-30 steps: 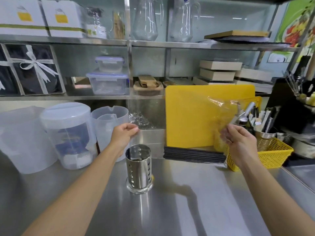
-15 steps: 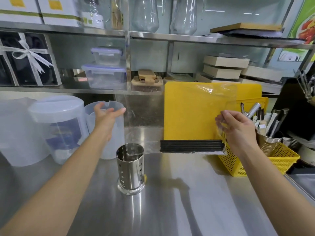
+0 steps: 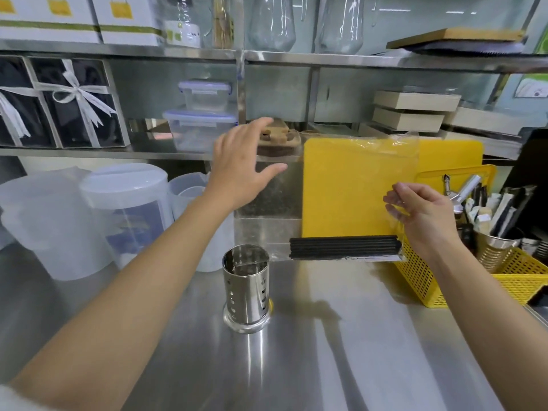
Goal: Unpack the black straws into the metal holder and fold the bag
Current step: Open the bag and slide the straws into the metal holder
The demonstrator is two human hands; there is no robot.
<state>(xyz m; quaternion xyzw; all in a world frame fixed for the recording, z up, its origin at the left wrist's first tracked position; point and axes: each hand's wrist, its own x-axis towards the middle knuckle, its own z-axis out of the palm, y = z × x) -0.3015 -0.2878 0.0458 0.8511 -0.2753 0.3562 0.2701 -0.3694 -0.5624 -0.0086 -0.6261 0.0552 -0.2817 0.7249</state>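
Note:
A clear plastic bag point(image 3: 360, 185) hangs upright in the air in front of a yellow cutting board, held at its right edge by my right hand point(image 3: 424, 215). A bundle of black straws point(image 3: 344, 247) lies sideways along the bag's bottom. My left hand point(image 3: 241, 170) is raised with fingers spread, empty, to the left of the bag's upper left corner and apart from it. The perforated metal holder point(image 3: 246, 287) stands empty on the steel counter below, between my arms.
A yellow cutting board point(image 3: 450, 155) leans behind the bag. A yellow basket point(image 3: 427, 280) with utensils and a metal cup sits at the right. White plastic jugs point(image 3: 124, 215) stand at the left. Shelves with boxes and containers run across the back.
My left hand has risen from near the holder and opened, moving right toward the bag. My right hand has lifted the bag so it hangs flatter, with the straws level.

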